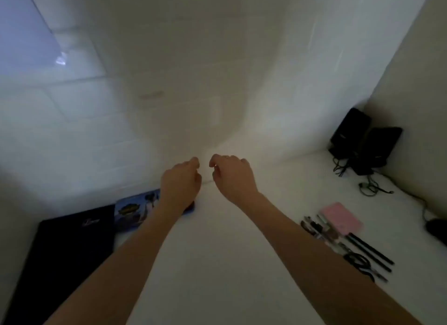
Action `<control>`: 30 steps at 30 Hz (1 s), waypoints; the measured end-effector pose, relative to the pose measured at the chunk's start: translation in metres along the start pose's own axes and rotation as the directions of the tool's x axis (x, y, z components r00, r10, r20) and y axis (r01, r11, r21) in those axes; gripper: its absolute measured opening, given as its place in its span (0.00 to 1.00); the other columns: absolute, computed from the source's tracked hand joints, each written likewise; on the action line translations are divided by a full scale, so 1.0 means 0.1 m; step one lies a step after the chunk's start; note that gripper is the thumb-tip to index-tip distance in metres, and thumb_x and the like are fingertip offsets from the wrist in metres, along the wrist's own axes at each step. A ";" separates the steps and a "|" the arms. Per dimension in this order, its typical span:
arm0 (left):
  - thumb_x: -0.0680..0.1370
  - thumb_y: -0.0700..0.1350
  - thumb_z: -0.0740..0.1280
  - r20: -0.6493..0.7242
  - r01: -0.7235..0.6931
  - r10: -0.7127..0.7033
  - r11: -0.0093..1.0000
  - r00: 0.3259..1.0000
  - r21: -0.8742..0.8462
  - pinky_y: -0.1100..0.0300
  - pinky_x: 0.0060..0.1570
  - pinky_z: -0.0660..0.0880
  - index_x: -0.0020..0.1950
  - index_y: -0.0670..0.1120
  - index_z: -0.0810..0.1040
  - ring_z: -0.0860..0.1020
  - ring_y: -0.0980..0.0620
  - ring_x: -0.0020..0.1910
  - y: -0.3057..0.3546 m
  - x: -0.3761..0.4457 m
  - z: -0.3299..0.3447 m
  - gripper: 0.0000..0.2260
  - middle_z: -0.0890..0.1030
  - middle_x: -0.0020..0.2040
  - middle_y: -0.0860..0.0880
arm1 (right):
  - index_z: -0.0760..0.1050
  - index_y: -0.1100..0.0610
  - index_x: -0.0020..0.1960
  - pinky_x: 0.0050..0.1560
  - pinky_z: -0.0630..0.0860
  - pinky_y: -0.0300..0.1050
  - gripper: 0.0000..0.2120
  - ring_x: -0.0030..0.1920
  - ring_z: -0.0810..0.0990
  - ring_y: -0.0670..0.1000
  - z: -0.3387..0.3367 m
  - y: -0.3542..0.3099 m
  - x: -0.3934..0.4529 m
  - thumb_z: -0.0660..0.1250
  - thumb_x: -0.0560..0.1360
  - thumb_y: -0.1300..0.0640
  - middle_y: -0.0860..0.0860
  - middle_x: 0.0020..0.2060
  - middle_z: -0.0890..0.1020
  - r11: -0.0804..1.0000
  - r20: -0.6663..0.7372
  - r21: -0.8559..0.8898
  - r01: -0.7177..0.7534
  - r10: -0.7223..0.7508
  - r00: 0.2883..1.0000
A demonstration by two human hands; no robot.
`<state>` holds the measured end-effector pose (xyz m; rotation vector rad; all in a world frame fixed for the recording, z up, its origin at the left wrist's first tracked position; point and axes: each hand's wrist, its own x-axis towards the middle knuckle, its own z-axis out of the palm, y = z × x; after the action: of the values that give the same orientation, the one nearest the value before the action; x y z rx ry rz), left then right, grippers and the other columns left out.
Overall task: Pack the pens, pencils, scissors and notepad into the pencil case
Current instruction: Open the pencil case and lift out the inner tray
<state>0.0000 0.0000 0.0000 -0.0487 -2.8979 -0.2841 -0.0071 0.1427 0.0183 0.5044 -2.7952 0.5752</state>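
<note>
While both of your arms reach forward over the white desk (217, 264), nothing looks packed yet, so the whole task appears to be ahead of you. Your left hand (181, 182) and right hand (232, 177) hang side by side in mid-air, close but apart, fingers loosely curled and holding nothing.

Off to your right, well apart from both hands, the stationery lies in a tidy group. A pink notepad (341, 217) sits flat at the far side. Just beside it runs a row of pens (319, 228), dark with pale bands, too blurred to count. Two long black pencils (370, 251) lie parallel nearer you, and black-handled scissors (358, 261) rest at the near end of the row.

To your left, partly hidden under your left wrist, lies a flat blue pencil case (135, 208) with a colourful printed picture; whether it is open cannot be told. A black folder (72, 247) sits just beside it.
</note>
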 end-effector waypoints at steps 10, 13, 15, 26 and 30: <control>0.74 0.48 0.50 -0.190 0.029 -0.021 0.999 0.982 0.039 0.48 0.49 0.73 0.53 0.41 0.79 0.78 0.40 0.49 -0.84 -0.38 0.99 0.21 0.82 0.48 0.41 | 0.51 0.50 0.77 0.71 0.56 0.56 0.27 0.77 0.51 0.49 1.54 -0.13 -0.24 0.54 0.80 0.48 0.46 0.77 0.54 0.969 0.254 0.136 0.207 -0.236 0.938; 0.76 0.49 0.50 -0.250 0.039 -0.023 0.998 0.968 0.058 0.47 0.50 0.72 0.54 0.40 0.78 0.77 0.40 0.50 -0.81 -0.50 1.14 0.21 0.81 0.49 0.40 | 0.53 0.51 0.77 0.71 0.58 0.55 0.28 0.76 0.54 0.50 1.62 -0.05 -0.27 0.56 0.79 0.49 0.48 0.77 0.57 0.960 0.169 0.032 0.277 -0.279 0.945; 0.76 0.51 0.50 -0.285 0.015 -0.005 0.999 0.959 0.033 0.47 0.49 0.72 0.52 0.39 0.78 0.77 0.39 0.49 -0.75 -0.59 1.16 0.21 0.80 0.48 0.39 | 0.55 0.51 0.76 0.70 0.60 0.53 0.27 0.76 0.57 0.50 1.60 -0.02 -0.33 0.57 0.79 0.49 0.49 0.76 0.60 0.953 0.129 -0.035 0.300 -0.293 0.947; 0.76 0.56 0.48 -0.242 -0.292 0.261 0.951 0.935 -0.101 0.47 0.57 0.71 0.57 0.42 0.78 0.74 0.43 0.55 0.03 -1.99 0.99 0.26 0.80 0.54 0.43 | 0.59 0.51 0.74 0.67 0.66 0.51 0.25 0.73 0.61 0.53 0.92 0.06 -2.19 0.58 0.79 0.49 0.52 0.73 0.64 0.990 0.043 -0.055 0.132 -0.130 0.991; 0.77 0.55 0.50 -0.220 -0.357 0.334 0.931 0.917 -0.078 0.46 0.58 0.70 0.59 0.43 0.76 0.72 0.44 0.57 0.28 -2.40 0.96 0.24 0.80 0.57 0.44 | 0.59 0.51 0.74 0.67 0.65 0.50 0.24 0.72 0.60 0.53 0.72 0.06 -2.75 0.57 0.80 0.49 0.52 0.73 0.64 0.996 0.037 -0.057 0.073 -0.071 0.997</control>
<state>0.2140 0.0435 -0.1421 -0.5171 -2.6037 -0.3684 0.2295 0.1951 -0.1310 0.6055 -2.8043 0.4726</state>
